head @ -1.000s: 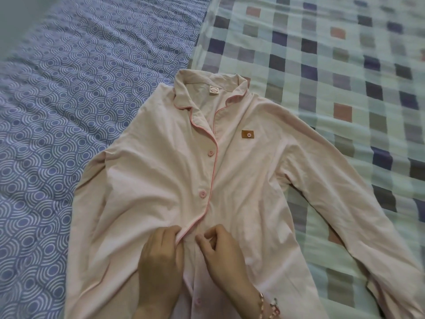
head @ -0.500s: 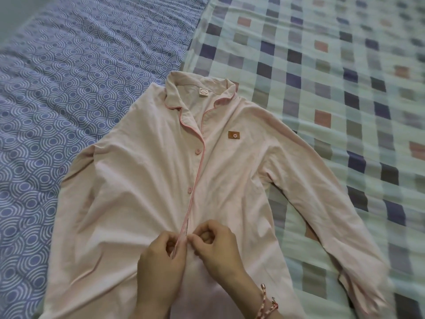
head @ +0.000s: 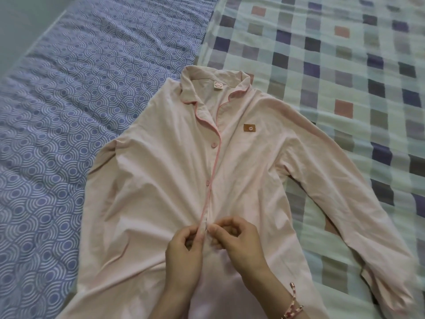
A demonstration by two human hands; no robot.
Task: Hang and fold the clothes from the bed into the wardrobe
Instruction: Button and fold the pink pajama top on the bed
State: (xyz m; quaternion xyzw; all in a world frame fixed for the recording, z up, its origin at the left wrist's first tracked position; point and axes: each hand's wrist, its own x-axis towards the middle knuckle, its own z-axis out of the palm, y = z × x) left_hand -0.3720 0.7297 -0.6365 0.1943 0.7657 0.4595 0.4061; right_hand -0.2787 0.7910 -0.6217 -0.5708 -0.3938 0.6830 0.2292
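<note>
While the pink pyjama shirt (head: 161, 180) lies face up across the bed, half on the blue patterned sheet (head: 69, 111) and half on the checked blanket (head: 345, 88), both hands work close together at its front opening, below the 2 buttons (head: 213, 145) already done up.

From the head view, the left hand (head: 184, 256) pinches the piped edge (head: 212, 176) and holds it up off the cloth. The right hand (head: 239, 242), a bracelet (head: 293, 305) at its wrist, has its fingers curled on the under panel just beside it, its fingertips almost touching the left's. I judge a 3rd button is being fastened, but that button is hidden behind the fingers, so I cannot tell whether it is through its hole. No wardrobe is in sight.

What could go wrong: the soft cloth is bunched and creased around the pinch, so the button may miss the hole or slip back out. Pulling the 2 panels unevenly would leave the front skewed, and the later fold would come out crooked. The far sleeve (head: 345, 203) trails wide and could drag.

Compared with 1 second ago, the left hand no longer lies flat on the front panel. It has closed into a pinch, the edge has been raised, and the fingertips have come together. The shirt itself has not shifted on the bed.
</note>
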